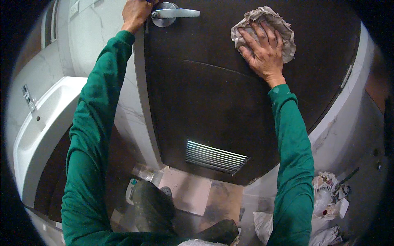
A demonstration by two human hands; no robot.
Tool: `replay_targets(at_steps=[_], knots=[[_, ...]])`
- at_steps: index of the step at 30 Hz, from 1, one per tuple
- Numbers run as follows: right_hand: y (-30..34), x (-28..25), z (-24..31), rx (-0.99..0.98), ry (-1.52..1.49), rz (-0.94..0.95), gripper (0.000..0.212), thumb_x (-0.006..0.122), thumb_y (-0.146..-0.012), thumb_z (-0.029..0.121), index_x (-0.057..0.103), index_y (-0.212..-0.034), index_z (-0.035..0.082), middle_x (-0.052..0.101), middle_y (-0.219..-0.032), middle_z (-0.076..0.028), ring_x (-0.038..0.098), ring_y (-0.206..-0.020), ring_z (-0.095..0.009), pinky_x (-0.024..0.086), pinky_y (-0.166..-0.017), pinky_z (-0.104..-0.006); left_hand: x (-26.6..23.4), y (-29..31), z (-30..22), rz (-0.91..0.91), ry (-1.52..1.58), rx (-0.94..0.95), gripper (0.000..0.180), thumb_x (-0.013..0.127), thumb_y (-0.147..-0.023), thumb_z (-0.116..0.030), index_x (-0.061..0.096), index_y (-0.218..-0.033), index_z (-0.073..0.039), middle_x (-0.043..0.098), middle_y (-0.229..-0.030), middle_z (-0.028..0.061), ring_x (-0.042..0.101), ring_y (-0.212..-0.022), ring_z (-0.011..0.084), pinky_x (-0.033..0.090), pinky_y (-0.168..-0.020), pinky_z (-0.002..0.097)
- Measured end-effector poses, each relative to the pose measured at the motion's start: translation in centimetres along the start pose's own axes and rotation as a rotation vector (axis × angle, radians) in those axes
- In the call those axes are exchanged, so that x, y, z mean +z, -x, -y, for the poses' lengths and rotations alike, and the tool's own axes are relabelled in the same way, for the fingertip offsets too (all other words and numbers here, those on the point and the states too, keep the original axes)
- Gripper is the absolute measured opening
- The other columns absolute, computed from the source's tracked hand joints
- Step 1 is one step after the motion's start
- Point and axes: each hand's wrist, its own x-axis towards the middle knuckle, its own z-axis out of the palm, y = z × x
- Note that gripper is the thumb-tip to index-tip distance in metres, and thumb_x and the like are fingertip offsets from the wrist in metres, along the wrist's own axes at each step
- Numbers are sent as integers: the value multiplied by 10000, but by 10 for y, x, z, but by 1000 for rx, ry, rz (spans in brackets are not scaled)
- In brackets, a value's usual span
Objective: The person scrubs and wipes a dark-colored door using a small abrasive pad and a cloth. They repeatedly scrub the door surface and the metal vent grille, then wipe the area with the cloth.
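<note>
With fingers spread, my right hand (264, 51) presses a crumpled grey-beige cloth (287, 41) flat against the upper part of a dark brown door (213, 98). At the upper left my left hand (136, 15) is beside the door's edge, next to the silver lever handle (176, 13). Its fingers look curled, but the picture's top edge cuts them off, so what they hold is hidden. Low on the door sits a slatted metal vent (215, 158). Both forearms wear green sleeves.
A white washbasin (51, 106) with a chrome tap (28, 98) stands at the left. Pale boards (186, 192) lie on the floor before the door, near my knees. Bags and rubbish (328, 201) are heaped at the lower right. Marble-look walls flank the door.
</note>
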Motion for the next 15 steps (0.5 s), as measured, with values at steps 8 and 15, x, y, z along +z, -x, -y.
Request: replay_targets(at_steps=[8,15], knots=[[0,0,-1,-10,-11,-30,469,576,-921,542,568,-1368,400,453,-1489,44,328,-1421,-216,219,-1184,-500,9,-8,7,44,-18,-61,224,724,-841,-210,735,-819,13,692,-855,254,681,-719,411,532,-649,484],[5,0,5,23,16,13,461,563,-928,541,569,-1366,397,440,-1498,36,307,-1438,-214,213,-1191,-488,-34,36,33,78,-60,65,389,677,-879,-492,739,-849,-109,687,-735,123,650,-630,335,503,-590,415]])
